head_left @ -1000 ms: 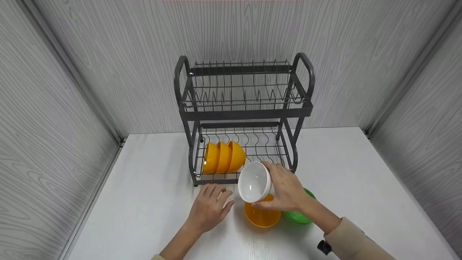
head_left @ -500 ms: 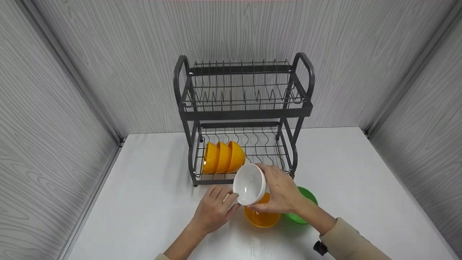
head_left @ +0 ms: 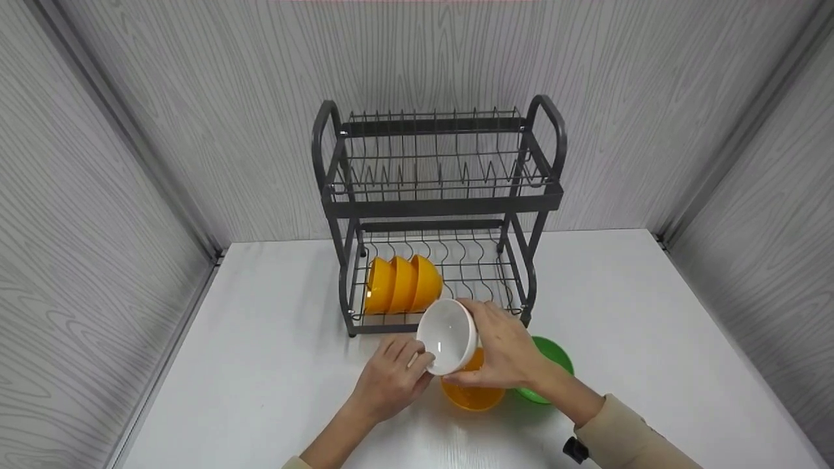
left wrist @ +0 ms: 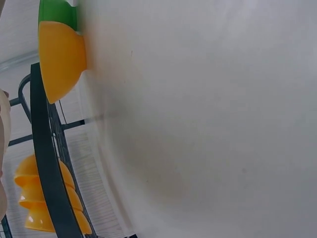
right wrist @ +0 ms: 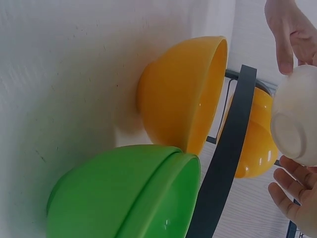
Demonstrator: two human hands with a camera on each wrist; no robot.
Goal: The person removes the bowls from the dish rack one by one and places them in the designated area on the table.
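Note:
A small white bowl (head_left: 447,337) is held tilted in front of the rack, its opening turned left. My right hand (head_left: 505,345) grips its right side, thumb along the near side and fingers at the far side. At the lower left rim, my left hand (head_left: 394,378) pinches the bowl, fingertips over the edge and thumb on the outer wall. The right wrist view shows the bowl's foot ring (right wrist: 289,134) between both hands. Directly beneath stands an orange bowl (head_left: 474,396), upright on the table. Green bowls (right wrist: 114,193), one nested in another, stand beside it, partly hidden by my right forearm.
A black two-tier dish rack (head_left: 443,207) stands behind the hands. Three orange bowls (head_left: 402,284) lean on their sides in a row at the left of its lower tier. The white table (head_left: 260,365) meets grey wood-grain walls (head_left: 430,52) on three sides.
The white bowl has moved a little left and nearer to me in my right hand. My left hand has come up and taken hold of its rim. The other bowls stay in place.

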